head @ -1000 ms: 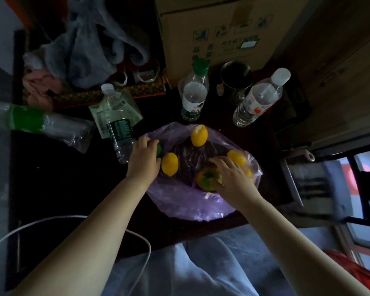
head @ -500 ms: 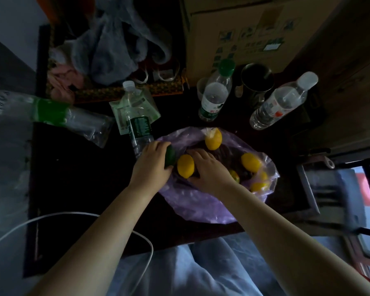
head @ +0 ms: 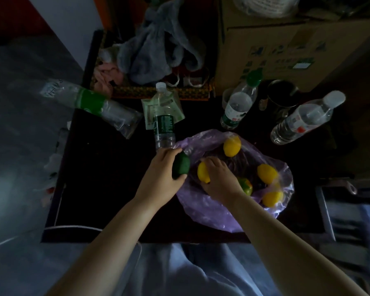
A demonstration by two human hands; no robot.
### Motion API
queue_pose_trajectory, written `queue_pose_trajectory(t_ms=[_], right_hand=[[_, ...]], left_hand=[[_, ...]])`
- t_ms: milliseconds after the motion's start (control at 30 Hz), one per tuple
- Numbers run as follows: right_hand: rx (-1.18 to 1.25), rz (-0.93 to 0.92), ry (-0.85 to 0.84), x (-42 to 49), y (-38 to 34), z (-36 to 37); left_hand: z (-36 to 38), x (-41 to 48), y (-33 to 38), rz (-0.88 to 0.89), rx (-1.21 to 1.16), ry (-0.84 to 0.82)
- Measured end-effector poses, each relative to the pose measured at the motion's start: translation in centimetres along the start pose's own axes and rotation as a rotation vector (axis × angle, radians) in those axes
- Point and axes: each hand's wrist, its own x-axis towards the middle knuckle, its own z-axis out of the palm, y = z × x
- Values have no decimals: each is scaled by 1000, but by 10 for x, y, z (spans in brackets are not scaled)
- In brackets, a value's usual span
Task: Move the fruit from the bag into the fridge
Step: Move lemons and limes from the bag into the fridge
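Observation:
A purple plastic bag (head: 205,208) lies open on the dark table (head: 107,189). My left hand (head: 158,176) is closed around a dark green fruit (head: 181,165) at the bag's left edge. Inside the bag, my right hand (head: 220,178) grips a yellow lemon (head: 202,173). Loose in the bag lie a lemon at the back (head: 231,146), two lemons at the right (head: 267,173) (head: 272,198), and a green-orange fruit (head: 246,185) partly hidden by my right wrist. No fridge is in view.
Water bottles stand behind the bag: one with a dark label (head: 163,122), one green-capped (head: 239,103), one white-capped (head: 305,118). A dark mug (head: 281,99), a cardboard box (head: 286,48), grey cloth (head: 158,45) and a sleeve of cups (head: 90,103) crowd the back.
My right hand left the green-orange fruit, moved left and closed on the lemon. My left hand lifted the dark green fruit out at the bag's edge. The camera shifted forward.

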Motion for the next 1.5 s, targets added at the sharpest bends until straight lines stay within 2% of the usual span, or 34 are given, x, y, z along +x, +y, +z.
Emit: queue_pose_trajectory(t_ms=[133,267,500,733,933,1000,1267,1500], right_hand=[[80,-45,137,-23,2,-34],[103,-210,259,-48,-10,-76],[160,-501,289,-68,-80,-117],[206,-888,124,-91,-211,-80],[226,-1166,-107,-145,-353,-11],[235,-1306,-124,-172,-403,20],[351,-1705,-369,-304,-567,128],[427,-1969,-549,-390,-658,189]], left_hand=[[0,-10,27,-38,-39,97],[-6,-26,54,-39,-40,247],[-56,-90,58,-154,2,551],[-138,-205,22,-365,116,934],[-186,-355,-12,-569,230,1162],[-200,-409,-21,-633,264,1239],[-236,-608,-39,-989,433,1493],[-244,-712,-41,-1294,488,1634]])
